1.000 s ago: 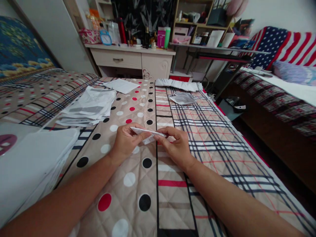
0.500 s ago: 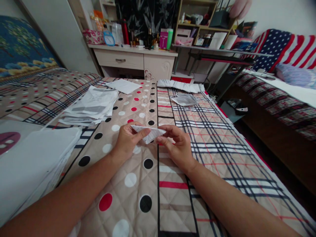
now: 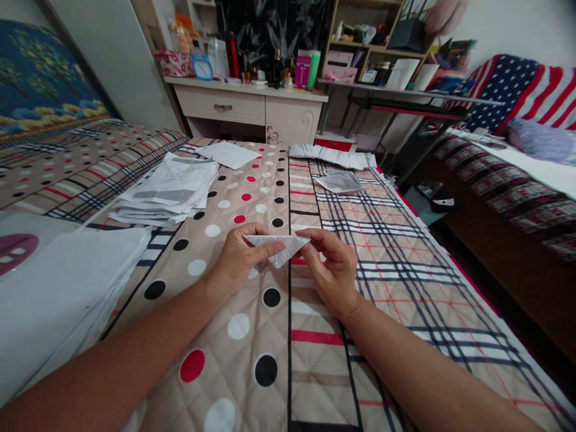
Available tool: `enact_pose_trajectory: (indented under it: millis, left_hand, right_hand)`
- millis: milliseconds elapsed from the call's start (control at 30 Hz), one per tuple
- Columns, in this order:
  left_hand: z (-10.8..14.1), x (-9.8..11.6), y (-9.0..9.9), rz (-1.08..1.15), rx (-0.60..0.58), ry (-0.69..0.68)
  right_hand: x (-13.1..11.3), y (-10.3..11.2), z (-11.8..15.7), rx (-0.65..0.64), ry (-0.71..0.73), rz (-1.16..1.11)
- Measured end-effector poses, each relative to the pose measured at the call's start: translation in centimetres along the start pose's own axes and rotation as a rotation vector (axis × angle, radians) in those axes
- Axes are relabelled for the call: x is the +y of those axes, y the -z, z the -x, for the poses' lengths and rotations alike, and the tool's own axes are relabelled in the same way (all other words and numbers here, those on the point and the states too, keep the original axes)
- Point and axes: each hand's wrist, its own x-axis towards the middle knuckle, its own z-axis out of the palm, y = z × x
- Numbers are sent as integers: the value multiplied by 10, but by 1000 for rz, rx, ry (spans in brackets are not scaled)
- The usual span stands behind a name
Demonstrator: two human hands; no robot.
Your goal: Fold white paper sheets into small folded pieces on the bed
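A small triangle of folded paper (image 3: 281,255), white with faint print lines, is held just above the bed with its point toward me. My left hand (image 3: 243,255) grips its left side, thumb across the near face and fingers behind. At the right corner, my right hand (image 3: 330,264) pinches the paper between thumb and index finger, its other fingers curled. Below both hands spreads a quilted bedcover (image 3: 238,327) with dots on the left and plaid on the right.
Left of my hands lie a stack of printed sheets (image 3: 168,189) and a larger pile of white paper (image 3: 81,282). Farther off are a white sheet (image 3: 229,155), a row of folded paper (image 3: 333,156) and a clear plastic packet (image 3: 339,181). A dresser (image 3: 220,108) stands beyond the bed.
Both hands and the paper triangle have shifted slightly right. My right thumb and index finger have closed onto the triangle's right corner. The view has tilted a little.
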Motion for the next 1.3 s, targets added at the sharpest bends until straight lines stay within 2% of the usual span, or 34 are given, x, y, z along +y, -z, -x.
enact_pose_trajectory:
  millis: [133, 333, 433, 733, 933, 1300]
  left_hand:
    - [0, -2, 1, -32, -12, -10]
    - [0, -1, 2, -157, 11, -143]
    - [1, 0, 2, -201, 22, -179]
    - [0, 1, 1, -286, 96, -270]
    - [1, 0, 1, -231, 44, -229]
    - [1, 0, 2, -135, -18, -191]
  right_hand:
    - [-1, 0, 0, 45, -13, -14]
    - [-2, 3, 1, 32, -175, -120]
    - [-2, 3, 1, 17, -212, -175]
    - [0, 0, 1, -3, -118, -131]
    - [2, -1, 2, 62, -113, -20]
    - [-2, -1, 1, 45, -109, -52]
